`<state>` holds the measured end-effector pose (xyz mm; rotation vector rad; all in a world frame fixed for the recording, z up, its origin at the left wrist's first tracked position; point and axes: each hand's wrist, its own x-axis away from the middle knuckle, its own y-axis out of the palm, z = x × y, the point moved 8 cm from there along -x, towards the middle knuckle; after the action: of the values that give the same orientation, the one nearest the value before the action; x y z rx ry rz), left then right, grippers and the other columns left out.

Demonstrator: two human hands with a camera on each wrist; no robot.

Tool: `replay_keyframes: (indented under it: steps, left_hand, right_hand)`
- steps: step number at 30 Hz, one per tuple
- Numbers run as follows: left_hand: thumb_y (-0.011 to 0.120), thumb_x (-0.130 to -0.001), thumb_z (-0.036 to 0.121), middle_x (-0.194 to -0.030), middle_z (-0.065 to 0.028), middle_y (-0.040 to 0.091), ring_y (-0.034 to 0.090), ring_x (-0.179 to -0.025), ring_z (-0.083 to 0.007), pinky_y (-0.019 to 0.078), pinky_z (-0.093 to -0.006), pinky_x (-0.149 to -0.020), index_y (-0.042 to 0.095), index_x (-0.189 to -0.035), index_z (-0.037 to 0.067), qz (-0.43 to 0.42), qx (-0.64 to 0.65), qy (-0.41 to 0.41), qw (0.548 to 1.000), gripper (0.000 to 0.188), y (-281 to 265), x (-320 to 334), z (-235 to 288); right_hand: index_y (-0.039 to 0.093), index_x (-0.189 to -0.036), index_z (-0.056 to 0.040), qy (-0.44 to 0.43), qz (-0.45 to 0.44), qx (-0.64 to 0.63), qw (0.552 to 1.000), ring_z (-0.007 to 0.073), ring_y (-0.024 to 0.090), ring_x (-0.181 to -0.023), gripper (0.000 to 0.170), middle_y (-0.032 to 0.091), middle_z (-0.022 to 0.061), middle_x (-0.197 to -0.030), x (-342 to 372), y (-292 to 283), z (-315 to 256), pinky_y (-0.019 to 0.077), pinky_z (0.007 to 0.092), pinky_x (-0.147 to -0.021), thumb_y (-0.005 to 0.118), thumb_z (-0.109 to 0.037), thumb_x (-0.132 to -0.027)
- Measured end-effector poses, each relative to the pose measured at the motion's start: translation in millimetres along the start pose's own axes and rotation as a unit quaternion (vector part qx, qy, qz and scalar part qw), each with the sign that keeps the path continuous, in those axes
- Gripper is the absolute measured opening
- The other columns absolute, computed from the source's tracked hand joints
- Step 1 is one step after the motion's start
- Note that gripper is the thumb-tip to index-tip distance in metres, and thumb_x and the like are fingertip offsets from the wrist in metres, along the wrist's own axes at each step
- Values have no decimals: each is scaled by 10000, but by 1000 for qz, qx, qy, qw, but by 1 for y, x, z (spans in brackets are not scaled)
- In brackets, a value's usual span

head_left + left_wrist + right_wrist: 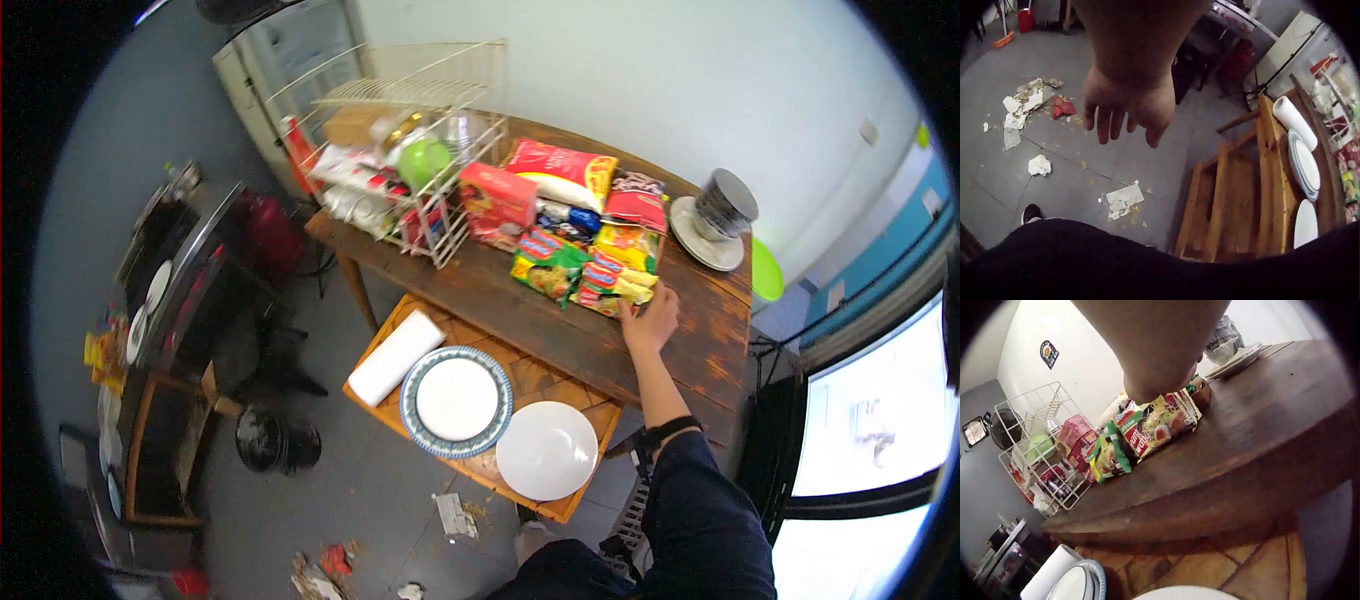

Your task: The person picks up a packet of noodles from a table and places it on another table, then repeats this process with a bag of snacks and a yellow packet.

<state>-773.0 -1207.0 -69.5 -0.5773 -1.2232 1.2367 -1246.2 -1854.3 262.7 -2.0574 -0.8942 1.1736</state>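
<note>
In the head view my right hand (655, 318) is at the right end of a red-and-green instant noodle packet (603, 288) and holds it by that edge. The right wrist view shows this packet propped up, with the hand (1160, 387) over its top and the fingertips mostly hidden. A green noodle packet (548, 265) stands just left of it, and a yellow packet (627, 246) lies behind. My left hand (1127, 106) hangs over the floor in the left wrist view, fingers loose and holding nothing; it is outside the head view.
On the wooden table (700, 330) stand a wire rack (440, 250), a red box (498, 205), large red bags (565, 170) and stacked bowls (725, 205) on plates. A lower shelf holds a paper roll (397, 357) and plates (547, 450). Litter (1125, 200) lies on the floor.
</note>
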Motion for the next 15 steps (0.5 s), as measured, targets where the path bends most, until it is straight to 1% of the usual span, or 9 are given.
replay_keyframes:
  steps: [2,3,4,6,8,10,12,14,15]
  left_hand:
    - [383,-819,216,-904,-131,546,489,-838,-227,371,-345,-781,542,-967,93,-23,40,-128,991,249,21,23,-27]
    - [389,-820,242,-902,-135,544,488,-835,-225,376,-346,-773,542,-955,64,-5,151,-214,965,271,22,41,-33]
    - [396,-821,269,-899,-139,542,487,-833,-223,380,-346,-766,543,-943,36,17,259,-296,919,301,-17,49,-10]
    - [540,-718,390,-884,-94,581,532,-846,-231,398,-304,-767,541,-976,63,31,331,-432,838,416,-81,75,35]
    - [595,-698,312,-800,-99,587,546,-767,-210,412,-287,-709,526,-966,53,61,291,-265,917,379,-2,110,-7]
    - [601,-690,302,-777,-94,587,550,-728,-216,420,-283,-700,512,-987,71,21,327,-458,827,386,-42,145,22]
    - [585,-697,292,-779,-93,589,552,-720,-218,428,-288,-686,518,-993,98,69,337,-387,855,360,47,192,-5]
    - [573,-696,283,-782,-98,590,558,-707,-224,439,-292,-669,526,-994,127,130,241,-323,906,340,101,233,-12]
    - [555,-703,277,-817,-102,586,556,-743,-222,439,-294,-676,535,-985,133,75,261,-354,895,317,141,254,-22]
  right_hand:
    - [403,-1072,-42,-29,39,17,999,278,392,-982,596,395,132,-1056,22,-26,-10,345,396,-778,658,-288,-592]
    - [410,-1062,-41,-43,43,22,998,285,403,-972,575,409,140,-1048,35,-43,-16,345,401,-775,652,-283,-600]
    - [418,-1051,-39,-58,45,26,997,293,414,-963,553,423,148,-1040,49,-62,-20,345,406,-772,646,-277,-608]
    - [460,-998,-32,-98,60,17,993,307,437,-935,471,449,157,-1010,83,-89,-16,349,411,-768,633,-260,-625]
    - [513,-907,-7,-166,61,-40,983,326,452,-914,295,466,177,-986,122,-111,-16,364,403,-760,584,-197,-692]
    - [535,-830,26,-224,-20,-118,967,305,484,-830,189,490,167,-897,165,-123,-31,390,362,-720,552,-130,-725]
    - [541,-761,14,-306,-87,-202,926,261,497,-670,138,517,118,-723,223,-125,-56,401,336,-610,537,-123,-746]
    - [513,-655,9,-370,-188,-235,879,220,491,-599,130,510,102,-643,298,-124,-93,391,314,-574,534,-92,-736]
    - [492,-639,0,-394,-268,-303,825,251,492,-607,104,516,111,-641,344,-124,-116,393,328,-571,535,-57,-715]
